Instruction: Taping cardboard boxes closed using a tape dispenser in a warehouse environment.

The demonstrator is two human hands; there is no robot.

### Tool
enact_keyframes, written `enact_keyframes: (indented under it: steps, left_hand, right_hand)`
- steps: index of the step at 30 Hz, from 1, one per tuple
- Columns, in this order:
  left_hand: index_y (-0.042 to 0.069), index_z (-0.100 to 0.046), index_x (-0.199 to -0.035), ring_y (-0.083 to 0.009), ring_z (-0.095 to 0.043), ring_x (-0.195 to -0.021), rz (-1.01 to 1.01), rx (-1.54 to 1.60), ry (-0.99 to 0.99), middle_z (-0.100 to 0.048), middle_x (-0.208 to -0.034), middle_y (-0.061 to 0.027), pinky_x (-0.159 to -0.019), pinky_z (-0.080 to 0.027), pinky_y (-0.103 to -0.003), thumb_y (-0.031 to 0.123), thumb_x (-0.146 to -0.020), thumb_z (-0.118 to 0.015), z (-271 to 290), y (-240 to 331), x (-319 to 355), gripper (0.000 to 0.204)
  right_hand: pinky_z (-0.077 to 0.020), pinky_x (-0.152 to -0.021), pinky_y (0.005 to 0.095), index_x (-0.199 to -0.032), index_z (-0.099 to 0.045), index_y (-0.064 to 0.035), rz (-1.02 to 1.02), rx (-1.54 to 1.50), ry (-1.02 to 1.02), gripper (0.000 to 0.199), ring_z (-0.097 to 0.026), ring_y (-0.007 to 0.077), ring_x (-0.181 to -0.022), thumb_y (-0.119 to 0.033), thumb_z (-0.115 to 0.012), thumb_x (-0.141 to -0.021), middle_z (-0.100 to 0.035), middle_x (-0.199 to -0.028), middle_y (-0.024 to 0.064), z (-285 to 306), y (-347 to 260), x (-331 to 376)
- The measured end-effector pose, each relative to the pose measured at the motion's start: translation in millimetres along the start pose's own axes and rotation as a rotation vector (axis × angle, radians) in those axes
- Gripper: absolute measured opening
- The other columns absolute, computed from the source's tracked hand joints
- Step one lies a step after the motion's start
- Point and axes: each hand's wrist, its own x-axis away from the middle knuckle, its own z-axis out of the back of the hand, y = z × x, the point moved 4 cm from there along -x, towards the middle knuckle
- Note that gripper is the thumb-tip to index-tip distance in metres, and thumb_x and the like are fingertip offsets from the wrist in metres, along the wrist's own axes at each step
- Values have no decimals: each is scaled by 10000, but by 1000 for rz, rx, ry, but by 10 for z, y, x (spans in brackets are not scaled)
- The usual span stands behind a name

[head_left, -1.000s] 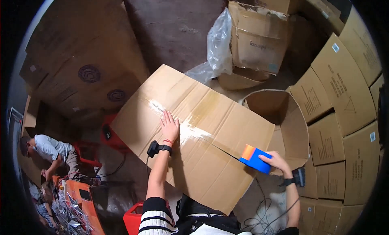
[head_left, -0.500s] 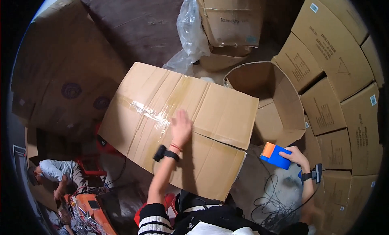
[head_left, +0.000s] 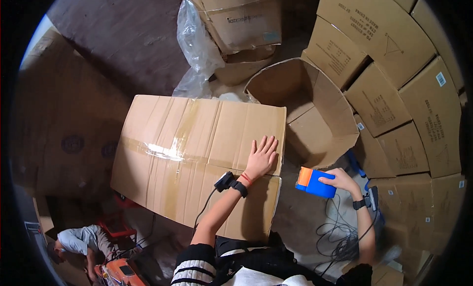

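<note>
In front of me is a large cardboard box (head_left: 148, 123) with clear and yellowish tape strips crossing its top face. My left hand (head_left: 262, 159) lies flat on that face near its right edge, fingers spread, holding nothing. A slit runs along the face from under this hand toward the right edge. Off the box's right side, in the air, my right hand (head_left: 340, 181) grips a blue and orange tape dispenser (head_left: 318, 183). Its orange end points left, toward the box. A strap with a small device sits on each wrist.
Beyond the box's right corner stands an open cardboard carton (head_left: 315, 128). Stacked cartons (head_left: 414, 103) line the right side. Black cables (head_left: 340, 227) coil on the floor below my right hand. A plastic sheet (head_left: 192, 39) hangs at the back. At lower left a person (head_left: 81, 241) bends forward.
My left hand has slid right across the box, from its middle to near its right edge. The view has shifted, and the dispenser in my right hand now appears closer to the box.
</note>
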Motion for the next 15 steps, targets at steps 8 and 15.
enact_keyframes:
  steps: [8,15]
  left_hand:
    - [98,-279,-1327,-234,-211,-1286,34,34,33,-277,-1375,-60,-1035,-140,-458,270,-907,-301,123,1,155,455]
    - [102,-268,-1333,-230,-196,-1292,44,16,51,-252,-1388,-51,-1040,-125,-451,269,-900,-313,101,23,173,466]
  right_hand:
    - [-452,-619,284,-840,-603,37,3,-30,-10,386,-581,139,-622,-343,-600,-775,-622,-685,129,60,16,-60]
    - [-438,-586,294,-774,-584,44,-17,6,-32,408,-556,137,-581,-363,-590,-777,-590,-634,141,14,55,-141]
